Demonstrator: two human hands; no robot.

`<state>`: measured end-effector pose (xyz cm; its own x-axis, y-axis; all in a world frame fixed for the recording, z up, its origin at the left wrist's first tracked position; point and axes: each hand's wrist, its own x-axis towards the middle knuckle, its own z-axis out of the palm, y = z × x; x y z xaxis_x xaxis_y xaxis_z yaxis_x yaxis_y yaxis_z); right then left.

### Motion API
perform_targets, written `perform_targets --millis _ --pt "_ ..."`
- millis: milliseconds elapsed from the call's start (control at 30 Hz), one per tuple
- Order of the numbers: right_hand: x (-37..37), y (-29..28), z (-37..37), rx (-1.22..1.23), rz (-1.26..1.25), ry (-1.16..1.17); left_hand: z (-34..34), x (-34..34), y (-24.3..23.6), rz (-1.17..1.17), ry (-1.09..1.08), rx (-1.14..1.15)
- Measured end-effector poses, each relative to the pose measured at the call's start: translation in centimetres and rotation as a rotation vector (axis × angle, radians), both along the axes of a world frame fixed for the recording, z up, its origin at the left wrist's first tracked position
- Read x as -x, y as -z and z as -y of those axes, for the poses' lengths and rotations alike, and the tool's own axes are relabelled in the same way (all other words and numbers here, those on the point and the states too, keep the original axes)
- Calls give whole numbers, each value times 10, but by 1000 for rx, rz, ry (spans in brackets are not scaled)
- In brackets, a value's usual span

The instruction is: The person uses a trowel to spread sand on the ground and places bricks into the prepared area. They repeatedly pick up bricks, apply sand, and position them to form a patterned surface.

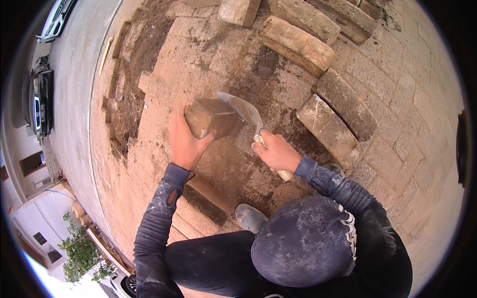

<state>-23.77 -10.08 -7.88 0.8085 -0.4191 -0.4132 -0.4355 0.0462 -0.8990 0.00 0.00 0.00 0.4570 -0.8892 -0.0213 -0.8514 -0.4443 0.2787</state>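
My left hand is closed round a dusty grey-brown paving block, holding it tilted above the dirt. In my right hand is a trowel, gripped by its pale wooden handle. The trowel's blade lies along the block's right side and seems to touch it. Motion blurs that side of the block a little, so the exact contact is hard to make out. Below both hands spreads loose brown soil over the paving.
Loose paving blocks lie at the top and to the right. Another block rests near my shoe. A dug strip of soil runs along the left, beside a grey road with a parked dark car.
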Motion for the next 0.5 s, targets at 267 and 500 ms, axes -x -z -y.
perform_targets --millis 267,500 --pt "1 -19 -3 86 144 -22 2 4 3 10 -12 27" --pt "-4 37 1 59 -14 -76 3 1 13 -74 -37 45"
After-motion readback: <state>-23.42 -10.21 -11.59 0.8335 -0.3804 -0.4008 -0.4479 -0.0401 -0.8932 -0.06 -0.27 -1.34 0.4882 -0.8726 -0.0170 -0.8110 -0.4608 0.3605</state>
